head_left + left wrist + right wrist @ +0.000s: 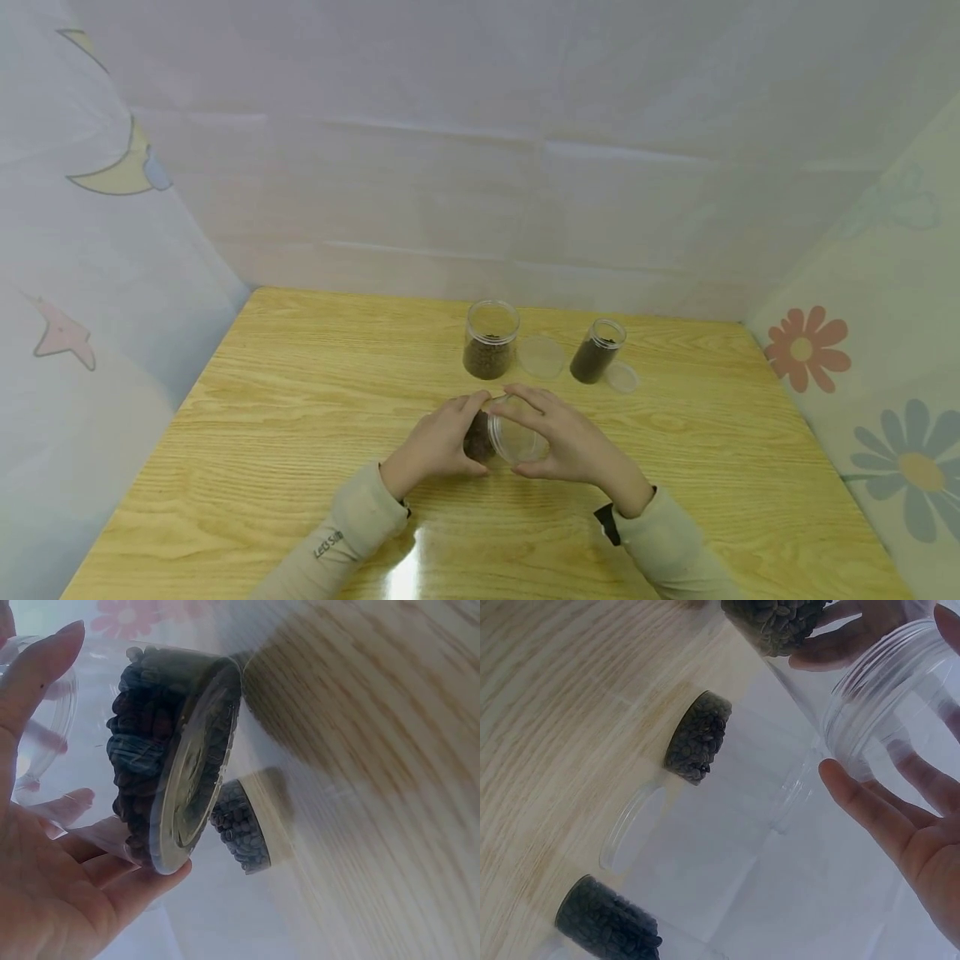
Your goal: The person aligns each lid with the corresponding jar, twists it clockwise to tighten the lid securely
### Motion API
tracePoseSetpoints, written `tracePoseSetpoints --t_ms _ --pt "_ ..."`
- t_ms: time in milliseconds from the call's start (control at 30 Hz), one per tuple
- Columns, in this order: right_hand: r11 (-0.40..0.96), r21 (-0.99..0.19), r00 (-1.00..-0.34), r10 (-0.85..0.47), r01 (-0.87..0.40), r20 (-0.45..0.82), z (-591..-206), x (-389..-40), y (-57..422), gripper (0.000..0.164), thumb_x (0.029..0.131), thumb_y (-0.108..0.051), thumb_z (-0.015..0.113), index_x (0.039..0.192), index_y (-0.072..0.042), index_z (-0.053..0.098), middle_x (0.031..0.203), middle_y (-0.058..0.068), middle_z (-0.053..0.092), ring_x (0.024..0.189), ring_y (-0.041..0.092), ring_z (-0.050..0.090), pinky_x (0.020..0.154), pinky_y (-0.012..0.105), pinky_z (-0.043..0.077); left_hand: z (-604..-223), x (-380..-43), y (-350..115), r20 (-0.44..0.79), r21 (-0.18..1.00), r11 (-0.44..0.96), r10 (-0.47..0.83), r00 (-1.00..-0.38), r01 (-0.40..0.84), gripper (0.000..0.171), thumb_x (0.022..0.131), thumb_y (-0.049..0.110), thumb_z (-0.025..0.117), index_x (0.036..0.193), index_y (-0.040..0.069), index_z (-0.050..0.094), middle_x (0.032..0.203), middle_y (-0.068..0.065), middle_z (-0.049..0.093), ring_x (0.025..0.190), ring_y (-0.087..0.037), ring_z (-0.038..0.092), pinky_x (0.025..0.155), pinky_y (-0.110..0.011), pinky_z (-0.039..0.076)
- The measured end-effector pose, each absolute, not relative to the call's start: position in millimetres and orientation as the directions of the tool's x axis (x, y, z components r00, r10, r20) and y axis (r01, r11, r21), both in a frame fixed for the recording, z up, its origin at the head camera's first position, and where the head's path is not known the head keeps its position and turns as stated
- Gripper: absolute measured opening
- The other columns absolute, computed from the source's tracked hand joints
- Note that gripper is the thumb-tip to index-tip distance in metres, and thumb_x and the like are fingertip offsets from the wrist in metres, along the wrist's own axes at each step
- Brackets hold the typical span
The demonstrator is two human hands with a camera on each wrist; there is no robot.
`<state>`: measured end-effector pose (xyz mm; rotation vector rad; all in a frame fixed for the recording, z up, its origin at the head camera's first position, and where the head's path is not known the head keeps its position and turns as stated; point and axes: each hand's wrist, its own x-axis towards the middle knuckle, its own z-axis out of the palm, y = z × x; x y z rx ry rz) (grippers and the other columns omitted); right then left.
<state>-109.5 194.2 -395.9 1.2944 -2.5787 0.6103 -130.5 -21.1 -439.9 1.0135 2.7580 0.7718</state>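
A clear jar (97, 697) with dark beans (142, 750) in its base is held tilted on its side above the table. My left hand (442, 442) grips its body near the bean-filled end, thumb and fingers on opposite sides. At the mouth end, my right hand (562, 437) curves its thumb and fingers round the threaded rim (885, 675). Clear plastic there makes it hard to tell whether a lid is on. In the right wrist view, fingers (870, 810) touch the rim's edge.
Behind the hands stands a wide open jar (489, 354) of dark beans, with a clear lid (541, 357) beside it. A narrower open jar (595, 358) with dark contents stands farther right, near a smaller lid (622, 377). Cloth curtains (480, 167) border the wooden table (300, 375).
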Motion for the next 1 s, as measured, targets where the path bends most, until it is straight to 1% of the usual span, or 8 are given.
tracePoseSetpoints --t_ms 233,433,500,633,733,900,1000 --pt "0.539 -0.300 -0.616 -0.701 -0.788 0.359 -396.0 -109.3 193.2 0.080 0.060 -0.029 0.085 0.130 -0.016 0.048 0.130 0.015 0.047 0.114 0.034 0.049 0.085 0.049 0.046 -441.4 -129.8 -20.9 0.099 0.498 0.635 0.636 -0.766 0.591 0.098 0.059 0.035 0.085 0.135 0.008 0.030 0.128 -0.018 0.047 0.114 -0.033 0.048 0.081 -0.048 0.049" --pt "0.564 -0.294 -0.636 -0.676 -0.772 0.372 -397.3 -109.3 192.4 0.078 0.059 -0.033 0.085 0.127 -0.016 0.051 0.127 0.016 0.049 0.109 0.033 0.053 0.081 0.046 0.049 -441.9 -129.1 -20.4 0.113 0.478 0.636 0.639 -0.760 0.606 0.098 0.059 0.035 0.085 0.135 0.007 0.030 0.127 -0.018 0.048 0.113 -0.033 0.049 0.082 -0.046 0.049" --pt "0.567 -0.304 -0.644 -0.669 -0.765 0.372 -397.1 -109.6 191.5 0.077 0.059 -0.032 0.085 0.126 -0.015 0.052 0.125 0.015 0.050 0.106 0.032 0.054 0.079 0.044 0.050 -441.6 -128.7 -20.3 0.112 0.473 0.640 0.638 -0.762 0.606 0.098 0.059 0.036 0.085 0.135 0.007 0.030 0.128 -0.018 0.047 0.113 -0.032 0.049 0.083 -0.046 0.048" --pt "0.579 -0.315 -0.659 -0.656 -0.752 0.367 -396.5 -110.1 189.7 0.075 0.059 -0.030 0.085 0.125 -0.014 0.054 0.120 0.013 0.052 0.093 0.025 0.059 0.070 0.037 0.052 -441.1 -128.2 -20.4 0.108 0.469 0.647 0.634 -0.766 0.602 0.099 0.060 0.037 0.085 0.136 0.007 0.030 0.128 -0.018 0.047 0.114 -0.032 0.049 0.085 -0.045 0.047" --pt "0.584 -0.315 -0.664 -0.651 -0.748 0.368 -396.2 -110.4 188.7 0.074 0.059 -0.030 0.084 0.124 -0.012 0.054 0.116 0.012 0.053 0.082 0.020 0.059 0.064 0.032 0.052 -441.2 -128.0 -20.3 0.109 0.466 0.651 0.630 -0.769 0.599 0.099 0.060 0.038 0.084 0.137 0.007 0.030 0.129 -0.018 0.047 0.114 -0.032 0.048 0.086 -0.044 0.047" --pt "0.605 -0.352 -0.700 -0.623 -0.714 0.349 -395.3 -110.4 187.0 0.071 0.062 -0.031 0.083 0.122 -0.009 0.053 0.111 0.007 0.052 0.065 0.014 0.052 0.055 0.023 0.047 -441.0 -126.7 -19.3 0.122 0.453 0.661 0.619 -0.776 0.598 0.098 0.060 0.039 0.084 0.136 0.007 0.030 0.129 -0.018 0.047 0.114 -0.031 0.049 0.084 -0.044 0.048" --pt "0.628 -0.367 -0.727 -0.601 -0.686 0.331 -394.5 -109.8 185.9 0.070 0.063 -0.032 0.082 0.122 -0.009 0.053 0.109 0.007 0.052 0.060 0.015 0.050 0.054 0.022 0.045 -441.2 -126.4 -19.0 0.133 0.446 0.663 0.616 -0.777 0.602 0.098 0.060 0.039 0.084 0.136 0.007 0.031 0.128 -0.018 0.047 0.113 -0.032 0.050 0.082 -0.044 0.049"
